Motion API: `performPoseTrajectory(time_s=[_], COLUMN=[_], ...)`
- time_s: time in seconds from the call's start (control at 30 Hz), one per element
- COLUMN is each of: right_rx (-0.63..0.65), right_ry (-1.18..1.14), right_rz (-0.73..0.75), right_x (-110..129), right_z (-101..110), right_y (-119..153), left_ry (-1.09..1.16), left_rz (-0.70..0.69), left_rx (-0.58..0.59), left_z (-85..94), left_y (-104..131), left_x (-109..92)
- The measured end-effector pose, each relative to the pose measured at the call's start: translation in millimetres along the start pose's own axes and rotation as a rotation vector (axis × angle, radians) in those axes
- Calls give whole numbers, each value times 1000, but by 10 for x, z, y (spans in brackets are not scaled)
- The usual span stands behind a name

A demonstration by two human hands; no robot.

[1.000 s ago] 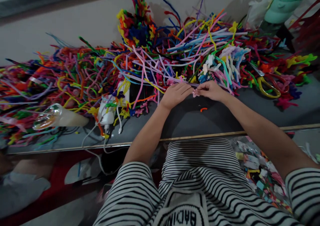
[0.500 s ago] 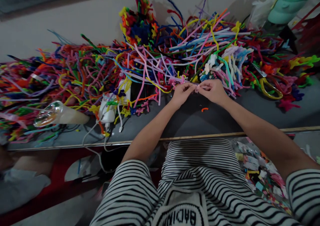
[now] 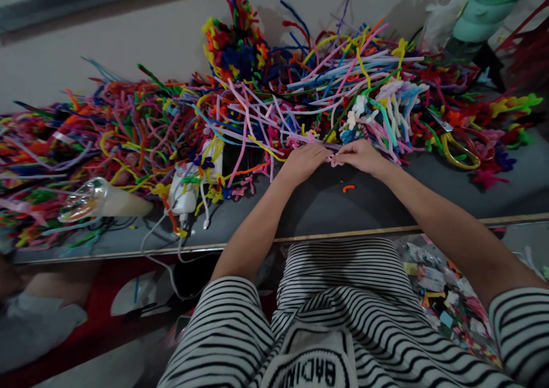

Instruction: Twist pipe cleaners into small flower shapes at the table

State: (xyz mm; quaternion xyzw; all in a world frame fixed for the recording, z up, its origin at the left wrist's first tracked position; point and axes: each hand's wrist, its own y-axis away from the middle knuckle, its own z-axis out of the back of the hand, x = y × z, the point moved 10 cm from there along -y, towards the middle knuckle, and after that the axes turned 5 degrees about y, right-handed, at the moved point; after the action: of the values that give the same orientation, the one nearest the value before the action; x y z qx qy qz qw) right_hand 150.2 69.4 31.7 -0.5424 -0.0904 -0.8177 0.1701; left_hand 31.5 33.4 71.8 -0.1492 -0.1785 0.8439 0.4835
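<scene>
Between my two hands is a small pink pipe cleaner (image 3: 335, 160), bent into a looped, flower-like shape. My left hand (image 3: 305, 162) pinches its left side, the back of the hand turned up. From the right, my right hand (image 3: 361, 154) grips the same piece with thumb and forefinger. Just below them, a short orange pipe cleaner piece (image 3: 349, 188) lies on the dark table (image 3: 343, 213). Close behind my hands spreads a heap of pipe cleaners (image 3: 274, 110) in many colours. White and blue fuzzy pieces (image 3: 364, 110) lie behind my right hand.
Yellow-handled scissors (image 3: 458, 153) lie to the right. On the left are a white charger with cables (image 3: 183, 196) and a plastic cup on its side (image 3: 124, 198). A mint-green container (image 3: 480, 19) stands at the back right. Someone's leg (image 3: 55, 288) shows at lower left.
My left hand has turned over flatter, palm down, and both hands have shifted slightly towards me. More of the pink looped piece shows between the fingers. The view has moved a little.
</scene>
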Motion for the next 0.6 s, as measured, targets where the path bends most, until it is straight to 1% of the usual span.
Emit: performPoseTrajectory(time_s=[0.07, 0.17, 0.3, 0.4, 0.6], right_rx=[18, 40, 41, 41, 86], right_ry=[27, 39, 58, 60, 67], right_rz=[-4, -18, -22, -25, -19], right_x=[-10, -1, 22, 18, 15], right_z=[-8, -17, -14, -10, -44], right_y=[-7, -4, 8, 11, 14], left_ry=[0, -31, -86, -38, 108], left_rz=[-18, -7, -22, -37, -46], left_rx=[18, 43, 56, 42, 40], left_z=[-24, -76, -116, -118, -181], left_y=[6, 22, 39, 39, 25], left_x=[-1, 23, 10, 8, 89])
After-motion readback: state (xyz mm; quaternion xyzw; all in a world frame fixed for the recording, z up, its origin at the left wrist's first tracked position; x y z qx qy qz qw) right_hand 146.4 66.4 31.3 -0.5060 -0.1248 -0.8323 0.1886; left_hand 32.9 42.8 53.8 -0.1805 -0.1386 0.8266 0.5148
